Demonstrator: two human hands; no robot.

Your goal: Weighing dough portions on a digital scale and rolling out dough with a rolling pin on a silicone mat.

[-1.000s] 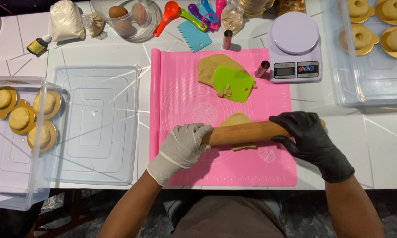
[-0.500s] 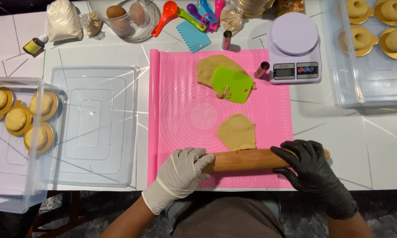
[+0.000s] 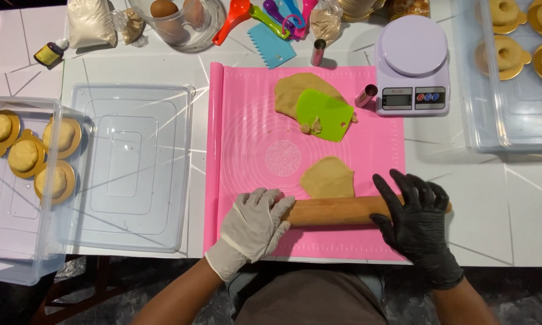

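Head view, two hands, left hand (image 3: 253, 225), right hand (image 3: 414, 218), one rolling pin (image 3: 337, 210), two dough pieces (image 3: 327, 178).

We've got both hands, left (image 3: 254, 227) & right (image 3: 416, 221), flat on the rolling pin (image 3: 337, 211) at the dough piece's (image 3: 327, 178) near edge, on the pink mat (image 3: 247, 150).

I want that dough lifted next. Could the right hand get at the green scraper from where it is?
Probably yes: the right hand rests on the rolling pin, and bare pink mat lies between it and the green scraper.
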